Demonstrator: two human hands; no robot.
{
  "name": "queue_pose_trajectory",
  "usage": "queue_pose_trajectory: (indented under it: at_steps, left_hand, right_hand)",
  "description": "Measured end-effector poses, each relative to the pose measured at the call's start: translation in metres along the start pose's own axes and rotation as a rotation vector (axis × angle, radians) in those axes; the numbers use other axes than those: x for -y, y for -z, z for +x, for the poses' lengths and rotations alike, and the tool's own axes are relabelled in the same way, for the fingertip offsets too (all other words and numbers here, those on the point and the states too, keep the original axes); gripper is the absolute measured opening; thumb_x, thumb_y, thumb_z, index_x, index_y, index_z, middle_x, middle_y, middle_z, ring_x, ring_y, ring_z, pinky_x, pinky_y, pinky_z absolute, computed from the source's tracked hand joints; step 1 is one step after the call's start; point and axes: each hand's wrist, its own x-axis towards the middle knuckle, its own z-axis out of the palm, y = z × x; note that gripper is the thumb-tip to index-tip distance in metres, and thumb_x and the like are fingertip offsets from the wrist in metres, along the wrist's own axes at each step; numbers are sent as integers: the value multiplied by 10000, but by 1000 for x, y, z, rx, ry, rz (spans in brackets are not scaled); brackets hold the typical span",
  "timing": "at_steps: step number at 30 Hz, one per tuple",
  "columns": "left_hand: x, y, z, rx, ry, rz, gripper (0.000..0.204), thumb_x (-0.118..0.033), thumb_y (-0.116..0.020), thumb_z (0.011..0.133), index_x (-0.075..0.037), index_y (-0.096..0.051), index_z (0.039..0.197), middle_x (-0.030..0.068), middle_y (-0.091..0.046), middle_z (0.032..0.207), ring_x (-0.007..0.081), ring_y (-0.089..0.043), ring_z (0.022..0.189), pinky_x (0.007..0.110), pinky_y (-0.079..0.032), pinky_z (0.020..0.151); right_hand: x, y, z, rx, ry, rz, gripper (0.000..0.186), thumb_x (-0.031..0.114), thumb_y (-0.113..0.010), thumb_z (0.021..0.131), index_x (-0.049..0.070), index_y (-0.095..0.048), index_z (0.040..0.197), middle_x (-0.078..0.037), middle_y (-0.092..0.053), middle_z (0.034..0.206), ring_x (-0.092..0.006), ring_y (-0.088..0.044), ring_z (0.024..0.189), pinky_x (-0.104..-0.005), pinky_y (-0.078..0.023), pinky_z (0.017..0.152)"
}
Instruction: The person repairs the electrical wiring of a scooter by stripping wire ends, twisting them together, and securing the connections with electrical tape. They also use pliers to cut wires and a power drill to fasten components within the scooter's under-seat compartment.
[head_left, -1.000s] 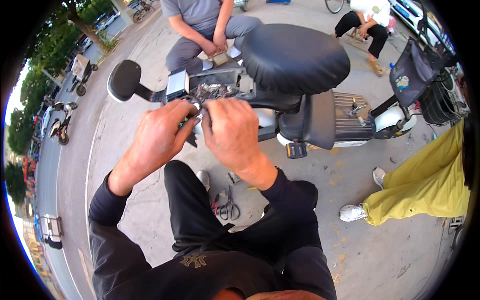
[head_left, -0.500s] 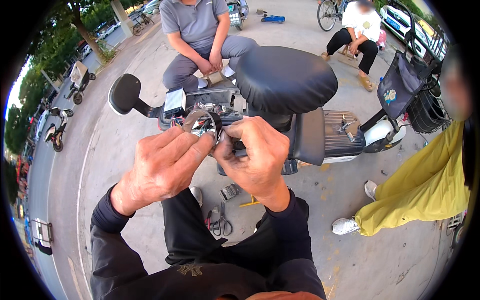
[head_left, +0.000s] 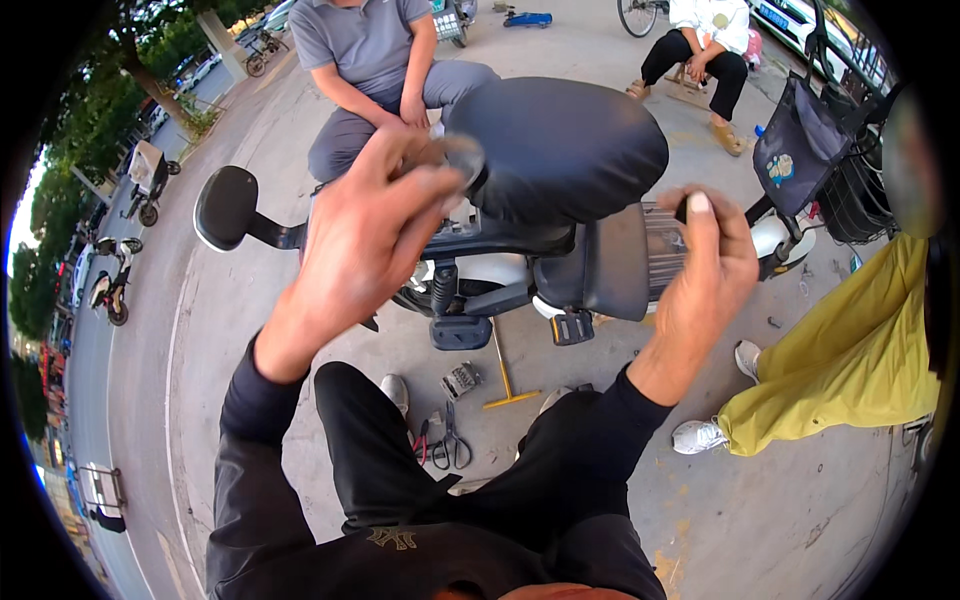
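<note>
My left hand (head_left: 365,225) is raised in front of the scooter, fingers bent in a pinch and blurred by motion. Between its fingertips is a roll of black tape (head_left: 466,160), seen partly and smeared, overlapping the black round-topped scooter seat (head_left: 560,140). Well to the right, my right hand (head_left: 705,265) is up with its fingers curled in and the thumb pressed against them. A small dark bit shows at its fingertips; what it is stays unclear. The scooter's opened front, with its wiring, is mostly hidden behind my left hand.
Scissors (head_left: 452,447), red-handled pliers (head_left: 421,440), a small grey box (head_left: 461,380) and a yellow T-shaped tool (head_left: 512,399) lie on the ground. A mirror (head_left: 226,207) sticks out leftward. One person sits opposite; another in yellow trousers (head_left: 830,370) stands at right.
My hands, together at the tape roll before, are now far apart. The left rose with the roll; the right swung out to the right and up. The view has shifted slightly.
</note>
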Motion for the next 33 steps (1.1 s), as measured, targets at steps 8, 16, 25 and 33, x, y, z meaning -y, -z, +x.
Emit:
queue_pose_trajectory:
  at_steps: [8, 16, 25, 33]
  left_hand:
    - [64, -96, 114, -89, -78, 4, 176, -197, -710, 881, -124, -726, 1040, 79, -723, 917, 283, -685, 813, 400, -522, 700]
    - [53, -64, 89, 6, -139, 65, 306, -79, -658, 918, -88, -654, 1224, 113, -672, 1107, 260, -645, 853, 374, -517, 744]
    - [10, 45, -36, 590, -58, -443, 555, 85, -584, 769, -56, -613, 1305, 181, -588, 1305, 292, -679, 1006, 346, -577, 766]
    - [-27, 81, -134, 658, 315, -545, 334, 19, -783, 711, -36, -690, 1027, 152, -679, 1091, 341, -702, 981, 397, -581, 806]
  right_hand:
    - [-20, -1, 8, 129, -240, 338, 184, 39, -636, 940, -40, -668, 1103, -123, -709, 921, -181, -663, 801, -298, -524, 792]
    - [-26, -10, 8, 326, -250, 280, 385, 45, -673, 931, -25, -580, 1298, -130, -720, 930, -145, -638, 790, -258, -521, 742]
    - [-4, -79, -77, 1226, -828, 625, 528, 62, -639, 866, -28, -459, 1353, -94, -689, 880, -141, -671, 786, -246, -494, 623]
    - [-9, -97, -148, 1736, -1119, 779, 253, 94, -585, 888, 29, -517, 1122, -65, -640, 880, -127, -637, 762, -243, -495, 633]
